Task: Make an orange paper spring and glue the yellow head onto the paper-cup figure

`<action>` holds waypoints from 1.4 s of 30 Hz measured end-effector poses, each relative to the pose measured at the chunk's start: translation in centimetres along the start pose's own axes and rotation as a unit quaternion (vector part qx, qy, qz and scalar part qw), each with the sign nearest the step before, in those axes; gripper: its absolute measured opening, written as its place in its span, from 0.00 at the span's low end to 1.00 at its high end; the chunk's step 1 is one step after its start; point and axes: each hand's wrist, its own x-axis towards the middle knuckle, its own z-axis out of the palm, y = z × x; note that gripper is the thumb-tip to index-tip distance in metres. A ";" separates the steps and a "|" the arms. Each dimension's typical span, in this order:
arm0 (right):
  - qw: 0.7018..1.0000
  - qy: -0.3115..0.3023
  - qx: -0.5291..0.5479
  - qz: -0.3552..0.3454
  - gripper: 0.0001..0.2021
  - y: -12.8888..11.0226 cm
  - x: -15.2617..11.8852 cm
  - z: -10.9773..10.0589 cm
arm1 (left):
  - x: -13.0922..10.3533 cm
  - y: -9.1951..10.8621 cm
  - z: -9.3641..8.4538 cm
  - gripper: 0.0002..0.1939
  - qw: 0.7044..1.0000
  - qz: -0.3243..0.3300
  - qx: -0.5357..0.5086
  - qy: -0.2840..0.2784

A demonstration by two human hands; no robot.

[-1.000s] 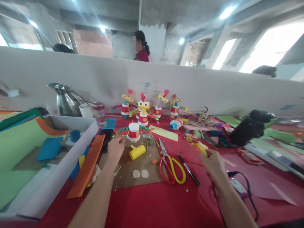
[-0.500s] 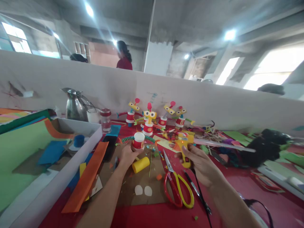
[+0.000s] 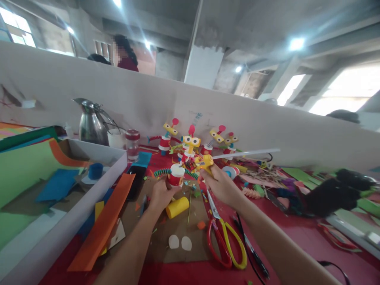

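Observation:
My left hand (image 3: 162,194) is closed on a red and white paper cup (image 3: 176,176) that has green and blue coiled paper arms on its sides. Wrapped round the handle of a yellow glue gun (image 3: 204,161), my right hand (image 3: 219,183) holds its front end above the cup's right side; whether the tip touches the cup cannot be made out. A clear glue stick (image 3: 249,153) sticks out from the gun's back. Just below the cup lies a yellow paper tube (image 3: 177,207), with two white paper ovals (image 3: 186,243) nearer to me.
Red and yellow scissors (image 3: 218,225) and a pen (image 3: 257,257) lie at the right. Finished cup figures (image 3: 190,141) stand at the back. A white box (image 3: 118,164) of coloured paper, an orange strip (image 3: 103,225), a metal jug (image 3: 92,126) and a jar (image 3: 132,144) are left.
My right hand has brought the glue gun left to the cup, and its glue stick now points up to the right. My left hand still holds the cup. The view has shifted slightly.

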 end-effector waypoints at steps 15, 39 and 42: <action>0.998 -0.018 -0.053 0.021 0.11 0.0 0.8 0.1 | -0.2 0.6 -0.2 0.17 1.000 0.012 -0.016 -0.013; 0.997 -0.016 -0.077 0.023 0.12 -0.5 1.4 -0.2 | -0.1 0.6 -0.2 0.16 1.000 0.019 0.023 -0.006; 0.996 -0.015 -0.081 0.014 0.11 -0.7 1.5 -0.1 | -0.1 0.5 -0.2 0.17 0.999 0.020 0.025 -0.010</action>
